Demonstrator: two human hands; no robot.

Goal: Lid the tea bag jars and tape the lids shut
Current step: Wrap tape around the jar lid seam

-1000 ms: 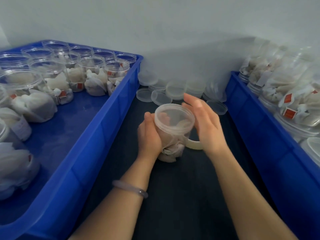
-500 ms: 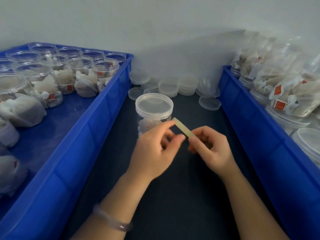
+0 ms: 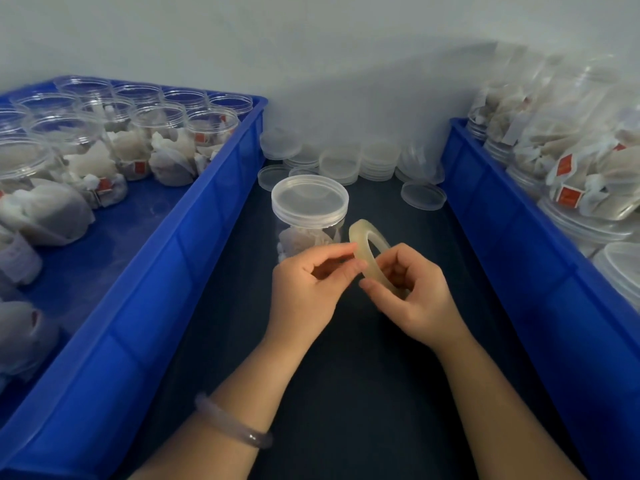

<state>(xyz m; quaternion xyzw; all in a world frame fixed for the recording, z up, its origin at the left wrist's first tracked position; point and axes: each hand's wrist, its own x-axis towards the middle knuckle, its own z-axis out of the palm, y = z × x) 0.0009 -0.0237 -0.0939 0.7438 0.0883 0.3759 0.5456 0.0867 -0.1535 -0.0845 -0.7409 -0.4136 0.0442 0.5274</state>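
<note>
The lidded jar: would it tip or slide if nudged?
Probably light: the jar is thin clear plastic holding only tea bags. Nothing steadies it, so a nudge could slide or tip it. Its round wall would likely let it roll.

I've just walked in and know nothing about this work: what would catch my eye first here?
Dead centre, the left hand and right hand pinch a pale tape roll just in front of a lidded jar of tea bags. Bright blue trays flank them: the left tray holds open jars, the right tray a heap of filled jars. Loose lids are stacked by the back wall.
</note>
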